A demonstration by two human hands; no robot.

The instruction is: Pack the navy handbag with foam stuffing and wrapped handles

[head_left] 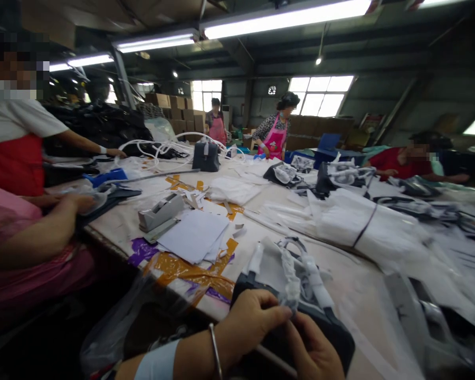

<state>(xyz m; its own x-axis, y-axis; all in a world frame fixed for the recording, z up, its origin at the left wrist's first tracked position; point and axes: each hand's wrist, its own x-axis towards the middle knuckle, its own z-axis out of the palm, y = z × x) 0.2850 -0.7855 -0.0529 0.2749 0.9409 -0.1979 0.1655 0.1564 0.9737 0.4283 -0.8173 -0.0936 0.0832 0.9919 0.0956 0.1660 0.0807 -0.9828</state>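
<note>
White wrapping (291, 281) on the dark bag (339, 333) sits pinched in the left hand (248, 317); the right hand (313, 349) bunches close, hold unclear. Light, even tension seems safest.

Slim silver-toned bangle (215, 351) worn on left wrist (230, 338), seen at six o'clock. Pale blue band (158, 361), flat and wide, worn around left forearm (192, 359) at seven o'clock. Left hand (251, 316) and right hand (314, 345) seen bare, latter at five o'clock.
</note>
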